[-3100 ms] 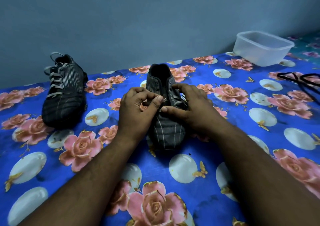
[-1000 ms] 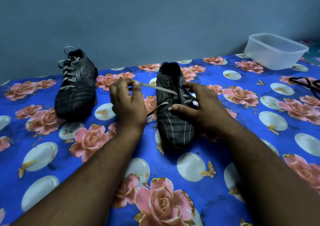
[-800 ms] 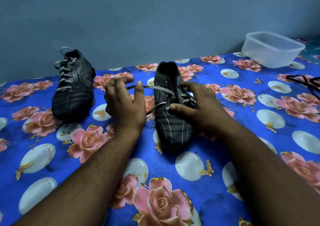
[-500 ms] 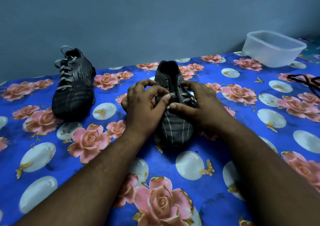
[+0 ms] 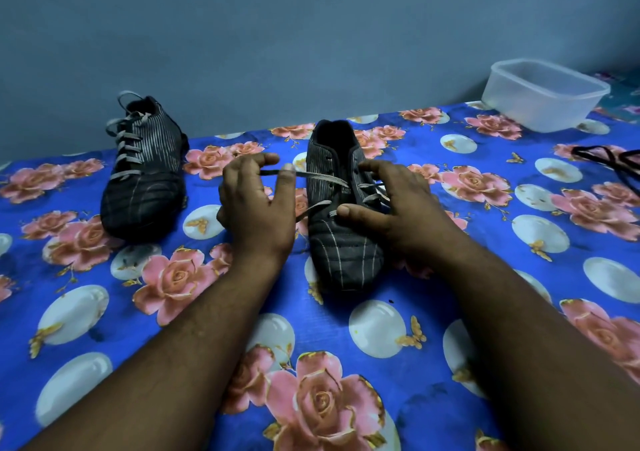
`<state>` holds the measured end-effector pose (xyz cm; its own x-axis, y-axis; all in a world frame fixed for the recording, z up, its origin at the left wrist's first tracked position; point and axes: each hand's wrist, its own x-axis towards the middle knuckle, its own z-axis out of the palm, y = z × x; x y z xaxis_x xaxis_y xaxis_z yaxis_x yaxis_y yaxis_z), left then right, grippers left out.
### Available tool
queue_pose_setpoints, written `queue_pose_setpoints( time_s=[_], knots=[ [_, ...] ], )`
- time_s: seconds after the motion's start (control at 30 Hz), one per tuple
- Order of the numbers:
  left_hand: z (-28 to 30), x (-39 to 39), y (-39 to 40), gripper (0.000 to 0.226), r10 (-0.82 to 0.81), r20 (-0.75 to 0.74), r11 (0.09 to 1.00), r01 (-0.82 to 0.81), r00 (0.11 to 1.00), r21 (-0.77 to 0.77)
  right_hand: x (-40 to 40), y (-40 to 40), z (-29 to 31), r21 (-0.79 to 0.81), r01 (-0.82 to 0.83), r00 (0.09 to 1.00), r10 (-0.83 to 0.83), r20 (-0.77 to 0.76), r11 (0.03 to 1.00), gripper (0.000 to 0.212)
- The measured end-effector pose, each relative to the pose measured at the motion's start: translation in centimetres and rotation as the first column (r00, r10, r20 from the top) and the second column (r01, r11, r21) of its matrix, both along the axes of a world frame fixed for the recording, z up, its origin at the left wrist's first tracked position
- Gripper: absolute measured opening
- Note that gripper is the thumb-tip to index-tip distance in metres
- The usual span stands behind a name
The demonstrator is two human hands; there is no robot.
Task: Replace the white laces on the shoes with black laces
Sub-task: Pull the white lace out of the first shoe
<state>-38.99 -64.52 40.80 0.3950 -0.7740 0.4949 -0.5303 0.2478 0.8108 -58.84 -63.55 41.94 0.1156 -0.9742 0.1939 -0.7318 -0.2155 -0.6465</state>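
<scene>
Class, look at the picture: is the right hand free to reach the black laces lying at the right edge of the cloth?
Probably yes. The black laces lie in the open with bare cloth before them, but the right hand steadies the near shoe and must let go first.

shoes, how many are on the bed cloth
2: one shoe far left, fully laced; the other shoe at centre, between the left hand and right hand.

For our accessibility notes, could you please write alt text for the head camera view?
A person's left hand pulls a white lace sideways out of a dark striped shoe that the right hand steadies on a blue floral cloth. A second shoe, still white-laced, stands to the left; black laces and a clear tub lie far right.
</scene>
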Motion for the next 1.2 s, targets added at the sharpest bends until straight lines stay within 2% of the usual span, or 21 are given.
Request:
queue_pose_setpoints(
  time_s=[0.07,0.13,0.2,0.37,0.43,0.53,0.6,0.67,0.73,0.87,0.93,1.03,1.13,1.2],
  knots=[
    [0.1,-0.3,0.4,0.046,-0.027,0.180,0.999,0.018,0.983,0.048,0.0,-0.1,-0.1,-0.008,0.003,1.000,-0.003,-0.003,1.000,0.083],
    [0.3,-0.8,0.8,0.044,-0.102,0.278,0.994,0.084,0.955,0.074,0.0,-0.2,-0.2,-0.010,0.004,1.000,-0.005,-0.007,1.000,0.083],
    [0.4,-1.3,1.2,0.034,-0.182,0.297,0.982,0.155,0.937,0.110,0.1,-0.2,-0.1,-0.006,0.002,1.000,-0.002,-0.019,1.000,0.084],
    [0.3,-1.3,1.0,0.014,-0.231,0.260,0.972,0.208,0.937,0.112,0.0,-0.2,-0.1,-0.002,0.006,1.000,-0.006,-0.010,1.000,0.084],
    [0.2,-1.4,1.1,0.015,-0.290,0.132,0.955,0.278,0.948,0.104,0.1,-0.1,-0.1,0.007,0.002,1.000,-0.002,0.003,1.000,0.086],
    [0.6,-1.4,1.1,0.014,-0.293,-0.241,0.947,0.316,0.925,0.064,0.0,0.0,0.0,0.010,0.002,1.000,-0.002,0.016,1.000,0.087],
    [0.6,-0.8,0.7,0.013,-0.220,-0.360,0.964,0.259,0.907,0.064,0.0,0.0,0.0,0.011,-0.004,1.000,0.003,0.023,1.000,0.086],
    [0.4,0.0,0.1,0.010,-0.153,-0.411,0.972,0.212,0.899,0.103,-0.1,0.0,0.0,0.006,-0.009,1.000,0.008,0.018,1.000,0.087],
    [0.1,0.5,-0.4,0.004,-0.093,-0.348,0.979,0.149,0.933,0.137,-0.3,-0.1,-0.1,-0.009,-0.015,1.000,0.015,-0.006,1.000,0.088],
    [-0.1,0.4,-0.4,0.035,-0.063,-0.060,0.993,0.068,0.996,0.096,-0.7,-0.4,0.2,-0.067,-0.009,1.000,0.009,-0.006,0.998,0.078],
    [0.3,0.0,0.1,0.042,-0.130,0.018,0.990,0.129,0.991,0.054,-0.7,-0.6,0.5,-0.150,0.000,0.999,0.006,0.039,0.989,0.057],
    [0.7,-0.7,0.7,0.049,-0.265,0.063,0.963,0.260,0.962,0.072,-0.6,-0.5,0.9,-0.272,-0.032,0.996,0.052,0.069,0.962,0.019],
    [0.5,-0.9,0.8,0.047,-0.393,0.083,0.914,0.379,0.916,0.145,-0.1,0.0,1.1,-0.265,-0.092,0.995,0.099,0.016,0.960,0.011],
    [0.3,-0.9,0.8,0.050,-0.413,0.090,0.898,0.389,0.906,0.204,0.4,0.3,1.2,-0.239,-0.100,0.995,0.090,-0.054,0.966,0.009]
  ],
)
